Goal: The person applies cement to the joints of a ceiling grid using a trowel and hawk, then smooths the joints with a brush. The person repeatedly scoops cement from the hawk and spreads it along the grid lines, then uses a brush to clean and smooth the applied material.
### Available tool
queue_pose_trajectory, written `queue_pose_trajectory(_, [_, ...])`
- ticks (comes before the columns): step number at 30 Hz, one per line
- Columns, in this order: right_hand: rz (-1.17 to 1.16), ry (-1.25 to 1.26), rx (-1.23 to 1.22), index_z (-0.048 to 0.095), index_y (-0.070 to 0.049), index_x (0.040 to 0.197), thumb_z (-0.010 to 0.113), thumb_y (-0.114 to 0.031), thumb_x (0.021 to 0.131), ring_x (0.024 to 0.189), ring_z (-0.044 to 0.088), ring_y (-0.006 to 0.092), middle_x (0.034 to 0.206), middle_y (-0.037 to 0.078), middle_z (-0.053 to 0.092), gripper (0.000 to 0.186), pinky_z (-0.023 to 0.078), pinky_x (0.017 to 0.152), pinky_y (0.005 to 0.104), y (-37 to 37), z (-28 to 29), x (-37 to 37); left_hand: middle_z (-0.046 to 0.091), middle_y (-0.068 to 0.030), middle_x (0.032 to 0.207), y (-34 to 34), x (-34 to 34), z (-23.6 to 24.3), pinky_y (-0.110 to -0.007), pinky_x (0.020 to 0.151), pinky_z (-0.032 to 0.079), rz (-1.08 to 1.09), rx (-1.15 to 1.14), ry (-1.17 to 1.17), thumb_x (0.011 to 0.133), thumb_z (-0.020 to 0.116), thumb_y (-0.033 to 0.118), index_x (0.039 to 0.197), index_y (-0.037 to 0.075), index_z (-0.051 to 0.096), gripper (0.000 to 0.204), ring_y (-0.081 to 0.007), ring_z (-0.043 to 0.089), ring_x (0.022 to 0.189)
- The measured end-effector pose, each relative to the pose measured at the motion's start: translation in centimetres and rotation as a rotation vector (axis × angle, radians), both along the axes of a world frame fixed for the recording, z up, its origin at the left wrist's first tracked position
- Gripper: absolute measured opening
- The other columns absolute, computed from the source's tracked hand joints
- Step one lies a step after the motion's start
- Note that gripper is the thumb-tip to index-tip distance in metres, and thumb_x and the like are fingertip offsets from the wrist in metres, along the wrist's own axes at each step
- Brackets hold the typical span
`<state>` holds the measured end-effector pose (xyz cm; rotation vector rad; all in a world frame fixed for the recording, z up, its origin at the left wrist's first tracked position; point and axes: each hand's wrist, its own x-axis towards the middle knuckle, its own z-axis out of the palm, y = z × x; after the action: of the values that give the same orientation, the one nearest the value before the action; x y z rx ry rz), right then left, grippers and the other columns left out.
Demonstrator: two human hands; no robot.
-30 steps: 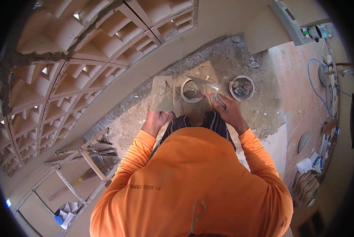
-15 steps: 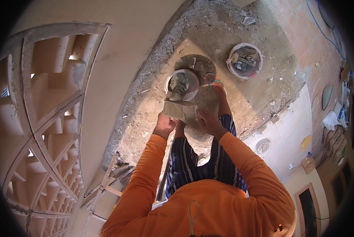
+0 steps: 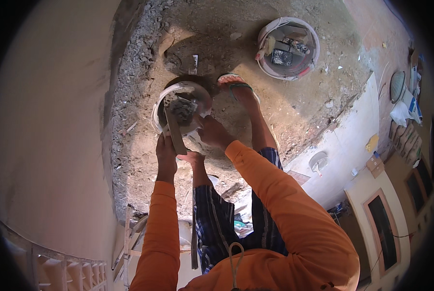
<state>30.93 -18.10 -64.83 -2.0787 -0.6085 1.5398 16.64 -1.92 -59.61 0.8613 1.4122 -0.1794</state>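
Observation:
A pale bucket (image 3: 157, 110) of wet grey mortar (image 3: 182, 110) stands on the dirt floor before me. My left hand (image 3: 166, 154) grips a thin flat board (image 3: 176, 133), tilted and seen nearly edge-on, its far end over the bucket's left side. My right hand (image 3: 214, 132) is closed at the near right rim on what looks like a trowel, its grip mostly hidden by my fingers. The trowel blade (image 3: 188, 102) reaches into the mortar.
A second bucket (image 3: 315, 58) holding water and several blocks or tools stands farther right. My sandalled foot (image 3: 241, 89) is right of the mortar bucket. A plain wall (image 3: 57, 111) rises at left. Wooden pieces (image 3: 128, 237) lean at lower left; a white slab edge (image 3: 357, 131) lies right.
The view has shifted left over the wall. The board has tipped from showing its broad face to nearly edge-on, and my right hand has moved forward to the mortar bucket.

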Motion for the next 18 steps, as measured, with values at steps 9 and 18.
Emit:
queue_pose_trajectory(9, [-0.583, -0.834, -0.071, 0.072, -0.004, 0.116, 0.059, -0.024, 0.104, 0.094, 0.071, 0.0438, 0.103, 0.024, 0.072, 0.026, 0.056, 0.08, 0.0486, -8.1, 3.2, 21.1, 0.07, -0.014, 0.114, -0.9, -0.2, 1.8, -0.031, 0.08, 0.057, -0.196, 0.145, 0.058, 0.102, 0.067, 0.019, 0.157, -0.001, 0.039, 0.064, -0.016, 0.068, 0.096])
queue_pose_trajectory(18, [0.188, -0.878, -0.21, 0.063, -0.012, 0.13, 0.075, -0.039, 0.089, 0.113, 0.066, 0.0464, 0.13, 0.023, 0.064, 0.05, 0.057, 0.094, 0.052, -5.4, -1.0, 30.8, 0.072, -0.0104, 0.113, -0.8, -1.4, -0.6, -0.029, 0.081, 0.056, 0.023, -0.124, 0.068, 0.101, 0.071, 0.026, 0.143, -0.004, 0.057, 0.053, -0.0132, 0.068, 0.097])
